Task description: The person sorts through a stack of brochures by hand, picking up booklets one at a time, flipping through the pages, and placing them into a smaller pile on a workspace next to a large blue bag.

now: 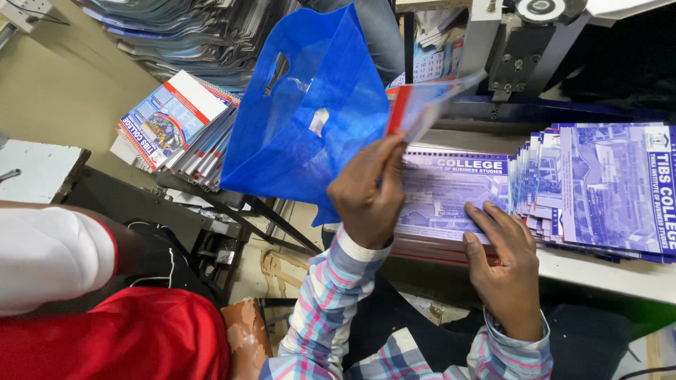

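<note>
One red-edged booklet (422, 105) is pinched in the left hand (366, 193) beside a blue fabric bag (303, 119); the right hand (503, 260) lies flat, fingers spread, on the purple booklet stack (451, 190) at three o'clock, still unpacked.

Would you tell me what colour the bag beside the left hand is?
The bag is bright blue, with a cut-out handle; the head view shows it best.

A pale work surface (605, 274) ran along the right side. On it, at about three o'clock, lay a fanned stack of purple booklets (598, 190). Just beside it, toward nine o'clock, a shorter pile of purple spiral-bound booklets (451, 190) lay flat.
</note>
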